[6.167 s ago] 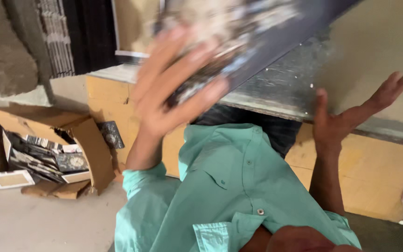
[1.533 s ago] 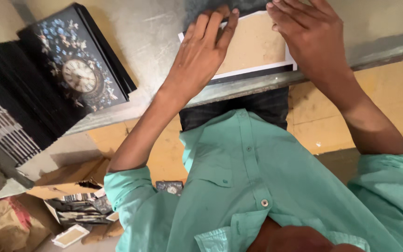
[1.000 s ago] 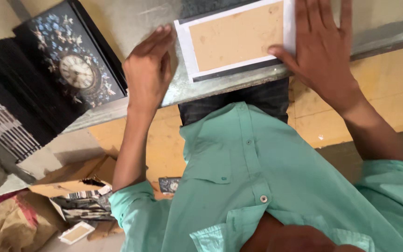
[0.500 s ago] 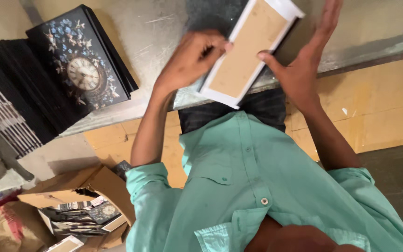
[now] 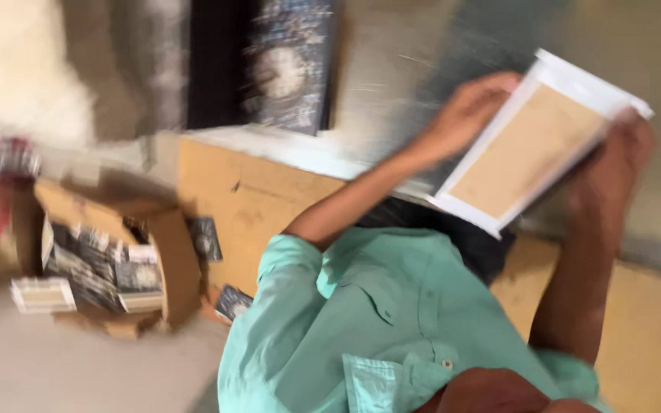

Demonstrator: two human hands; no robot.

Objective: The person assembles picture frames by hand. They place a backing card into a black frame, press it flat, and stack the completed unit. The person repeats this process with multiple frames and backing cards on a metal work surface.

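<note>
Blurred concrete floor and a yellow-brown desk front are filling most of the head view, which is smeared by motion. Nearest the camera, the person's green shirt (image 5: 392,321) is taking up the lower middle. Using the flat panel (image 5: 533,149) as the landmark: it is a rectangular board with a tan face and a white border, and it is being held lifted just above the grey desk (image 5: 392,84) top, tilted, with its long axis running from lower left to upper right.

Both hands are on it, 1 at each long side. The left hand (image 5: 468,107) is sitting against the panel's upper-left long edge, fingers curled over the border; how tightly they are closing is lost in the blur. The right hand (image 5: 613,164) is gripping the opposite, lower-right long edge, with the palm behind the board and the forearm dropping straight down from it. Neither hand looks clearly nearer; the panel is lying between them.

Below and far left of the panel, an open cardboard box (image 5: 116,260) is resting on the floor, holding several dark printed pieces. Further back, well left of the panel and up on the desk, a dark decorated clock panel (image 5: 288,69) is lying with its round pale dial showing.
</note>
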